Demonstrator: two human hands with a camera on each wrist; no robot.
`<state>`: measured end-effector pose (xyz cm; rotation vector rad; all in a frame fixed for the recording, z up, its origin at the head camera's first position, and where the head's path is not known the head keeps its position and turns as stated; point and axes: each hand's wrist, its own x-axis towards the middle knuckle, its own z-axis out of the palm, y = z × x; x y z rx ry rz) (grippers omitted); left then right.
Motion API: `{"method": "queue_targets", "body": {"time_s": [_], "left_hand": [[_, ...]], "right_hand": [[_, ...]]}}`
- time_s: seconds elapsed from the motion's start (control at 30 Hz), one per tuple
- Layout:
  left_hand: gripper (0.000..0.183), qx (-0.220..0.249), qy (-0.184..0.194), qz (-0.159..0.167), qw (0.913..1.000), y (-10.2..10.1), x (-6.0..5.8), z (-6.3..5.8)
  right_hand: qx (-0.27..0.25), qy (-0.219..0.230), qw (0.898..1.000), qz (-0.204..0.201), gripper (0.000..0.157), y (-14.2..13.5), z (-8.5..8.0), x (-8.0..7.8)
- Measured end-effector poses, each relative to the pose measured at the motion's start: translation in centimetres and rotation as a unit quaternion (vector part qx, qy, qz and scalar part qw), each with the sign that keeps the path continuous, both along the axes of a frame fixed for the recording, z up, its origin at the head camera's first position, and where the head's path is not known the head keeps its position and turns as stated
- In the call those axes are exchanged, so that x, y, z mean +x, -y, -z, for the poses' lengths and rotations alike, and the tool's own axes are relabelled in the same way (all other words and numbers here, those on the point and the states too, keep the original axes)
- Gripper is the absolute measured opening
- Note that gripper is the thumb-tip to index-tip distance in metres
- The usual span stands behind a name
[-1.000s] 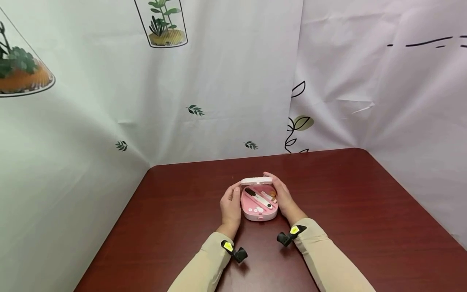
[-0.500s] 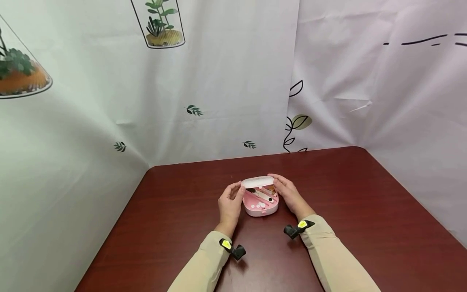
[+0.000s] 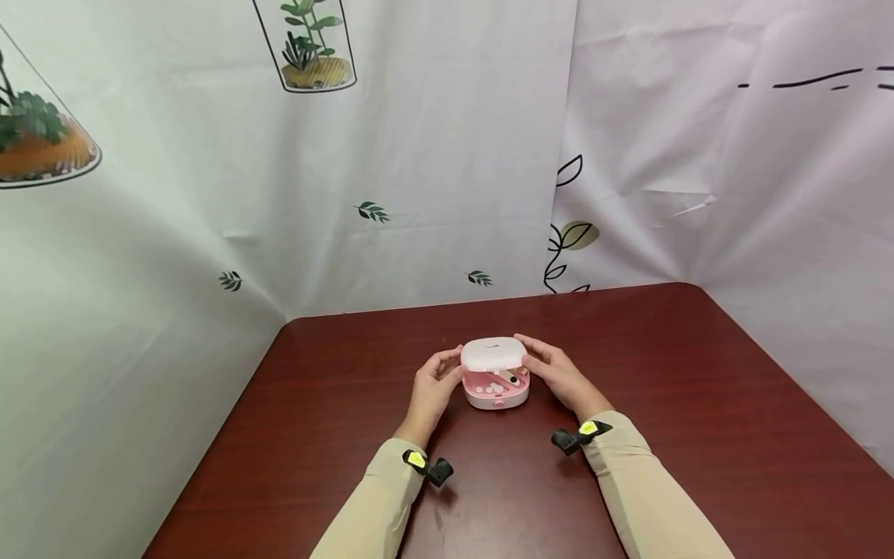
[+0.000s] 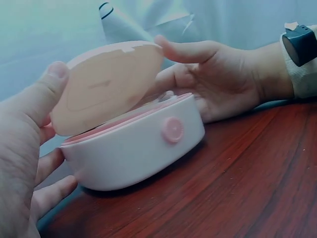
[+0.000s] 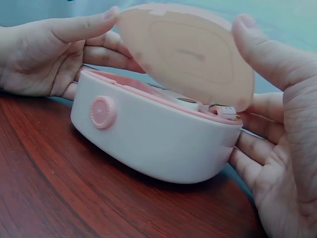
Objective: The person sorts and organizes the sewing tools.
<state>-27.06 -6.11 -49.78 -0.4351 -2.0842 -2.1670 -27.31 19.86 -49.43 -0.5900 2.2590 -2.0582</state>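
A small white and pink sewing box (image 3: 497, 403) stands on the table with its white lid (image 3: 494, 353) tilted, part way down over the inside. Around the left edge of the lid, my left hand (image 3: 431, 392) has its thumb on the rim and its fingers along the box's side. My right hand (image 3: 564, 379) holds the lid's right edge the same way. Below the lid, in the right wrist view, a bit of white measuring tape (image 5: 225, 113) shows. Small white discs (image 3: 496, 388) lie in the front compartment. A round pink catch (image 4: 173, 130) sits on the front wall.
The box rests on a dark red wooden table (image 3: 670, 466). A pale printed cloth (image 3: 433, 155) hangs behind and at both sides. Each sleeve carries a black wrist camera, the left one (image 3: 438, 471) and the right one (image 3: 567, 441).
The lid has swung from nearly upright forward and down, covering more of the contents. Both hands moved with it, and the right forearm shifted slightly to the right.
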Motion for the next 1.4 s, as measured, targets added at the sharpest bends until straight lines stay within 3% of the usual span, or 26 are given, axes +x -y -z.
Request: {"method": "queue_targets", "body": {"time_s": [0.27,0.6,1.4], "left_hand": [[0.037,-0.054,-0.006,0.039,0.9978,1.1,-0.7,-0.1],[0.047,-0.116,-0.034,0.063,0.9906,1.8,-0.8,-0.1],[0.043,-0.116,0.002,0.08,0.99,2.3,-1.2,0.0]], "right_hand": [[-0.027,0.027,0.998,-0.054,0.065,-0.8,-0.1,-0.3],[-0.036,0.037,0.997,-0.063,0.072,-0.8,0.2,-0.4],[0.012,0.034,0.999,-0.041,0.073,-0.4,-0.1,-0.1]]}}
